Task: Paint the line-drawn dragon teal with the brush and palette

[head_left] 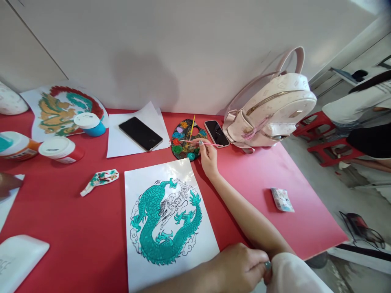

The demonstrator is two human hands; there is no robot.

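Note:
My right hand (209, 158) is closed around a thin pink paintbrush (214, 144) above the paint palette (184, 155). The brush's tip points left, near the red paint; whether it touches is unclear. Dabs of several colours cover the dark palette, and a yellow paintbrush (192, 129) lies across it. At the bottom, my left hand (244, 264) is closed at my right arm, its fingers on the white sleeve (291, 272). Between my arms and the palette lies a sheet with a dragon drawing (152, 232), its body painted teal, its head and clouds bare line work.
A black phone (140, 133) rests on white paper, another phone (217, 133) beside a pale backpack (271, 110). Paint jars (61, 149), a painted sheet (58, 110) and a stained tissue (100, 179) lie left. Right are a small packet (282, 199) and a seated person (357, 106).

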